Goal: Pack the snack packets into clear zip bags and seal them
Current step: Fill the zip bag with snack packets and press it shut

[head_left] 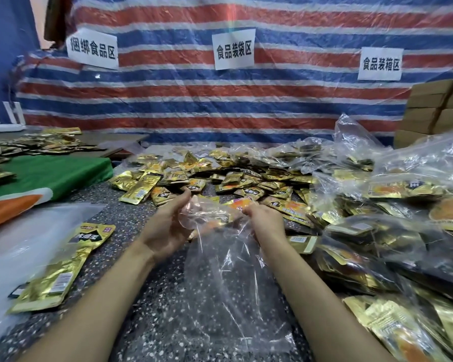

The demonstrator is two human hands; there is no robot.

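Note:
A clear zip bag [228,278] hangs in front of me over the speckled floor, its mouth held up between both hands. My left hand [168,223] pinches the left side of the bag's top edge. My right hand [266,220] grips the right side of that edge, fingers curled. The bag looks empty. A wide heap of gold and black snack packets [236,178] lies just beyond my hands. A single gold packet [63,265] lies flat at the near left.
Filled clear bags of packets [377,244] pile up along the right. A green and orange cloth [45,178] lies at the left, with flat clear plastic [8,257] near it. Cardboard boxes [437,108] stand at the back right against a striped tarp [220,105] with paper signs.

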